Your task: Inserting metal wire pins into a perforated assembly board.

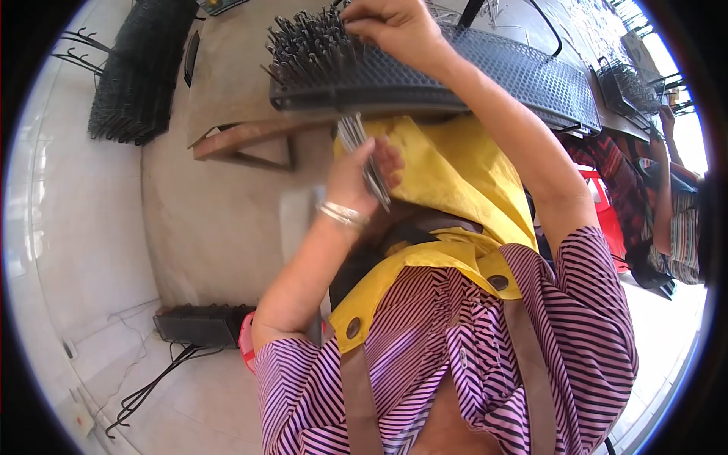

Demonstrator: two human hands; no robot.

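Observation:
My left hand (pixel 362 173) is wrapped round a small bundle of thin silver-grey metal rods (pixel 351 130), held tilted in front of the yellow apron (pixel 462 171). The rods stick out above and below my fist. Farther up, my right hand (pixel 402 29) is bent over the edge of a dense pile of dark metal pieces (pixel 311 49), its thumb and fingers pinched together. Whatever sits between those fingertips is too small to make out. The pile rests on the left end of a black perforated metal rack (pixel 523 76).
A brown metal support (pixel 243 140) runs below the rack. Stacked black racks (pixel 140 76) stand at the far left, and another black rack (pixel 199 326) with long hooks lies on the floor lower left. At the right, another person (pixel 667 197) sits near a second mesh tray (pixel 629 87).

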